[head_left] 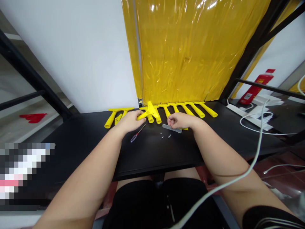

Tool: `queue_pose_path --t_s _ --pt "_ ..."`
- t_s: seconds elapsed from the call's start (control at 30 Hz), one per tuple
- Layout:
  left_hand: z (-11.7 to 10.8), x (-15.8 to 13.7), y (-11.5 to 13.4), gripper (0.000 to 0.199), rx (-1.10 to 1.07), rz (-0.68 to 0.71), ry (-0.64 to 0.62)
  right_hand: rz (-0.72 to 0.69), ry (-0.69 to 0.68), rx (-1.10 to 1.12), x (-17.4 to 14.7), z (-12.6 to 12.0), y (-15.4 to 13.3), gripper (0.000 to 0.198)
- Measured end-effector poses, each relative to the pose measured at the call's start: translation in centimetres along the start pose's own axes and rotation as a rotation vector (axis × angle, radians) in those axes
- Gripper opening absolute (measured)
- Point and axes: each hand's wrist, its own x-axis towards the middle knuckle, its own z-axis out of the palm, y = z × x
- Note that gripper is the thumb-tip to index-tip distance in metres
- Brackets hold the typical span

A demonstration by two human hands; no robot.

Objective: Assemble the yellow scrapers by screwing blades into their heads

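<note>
My left hand (130, 121) is closed round the grip of a yellow T-shaped plastic handle (149, 109), raised above the table with its crossbar away from me. My right hand (179, 121) has its fingers curled together just above a flat metal strip (172, 128); whatever it pinches is too small to make out. Part of a yellow piece (185, 128) shows under that wrist. Several small screws and nuts (169, 136) lie in front of the strip. A screwdriver (134, 137) with a clear and red handle rests right of my left wrist.
More yellow T-shaped handles (199, 112) lie in a row along the back of the black table (147, 156). Behind them hangs a yellow plastic curtain (190, 57). At the right stand a red bottle (257, 86) and white boxes. A pale cable (258, 143) crosses before my right arm.
</note>
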Motion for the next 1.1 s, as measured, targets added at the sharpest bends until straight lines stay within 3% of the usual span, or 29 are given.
queue_pose_path --t_s 0.23,0.4,0.53,0.7,0.93,1.1 --pt "0.0 0.1 -0.2 0.036 -0.026 0.002 0.019 -0.068 0.046 0.093 -0.3 -0.1 -0.3 0.028" --pt "0.3 0.3 -0.7 0.033 -0.033 0.035 0.037 -0.027 0.094 0.254 -0.5 -0.3 -0.2 0.037" --pt "0.4 0.5 -1.1 0.03 -0.032 0.067 0.054 -0.083 0.175 0.275 -0.2 -0.3 -0.1 0.027" --pt "0.4 0.5 -1.1 0.027 -0.017 0.107 0.073 -0.078 0.244 0.605 0.5 0.3 -0.6 0.01" --pt "0.7 0.5 -1.1 0.039 -0.073 0.219 0.037 -0.128 0.289 0.794 1.5 1.2 -0.7 0.015" --pt "0.8 0.3 -0.7 0.037 -0.065 0.294 -0.003 -0.133 0.263 0.768 1.4 1.1 -0.8 0.014"
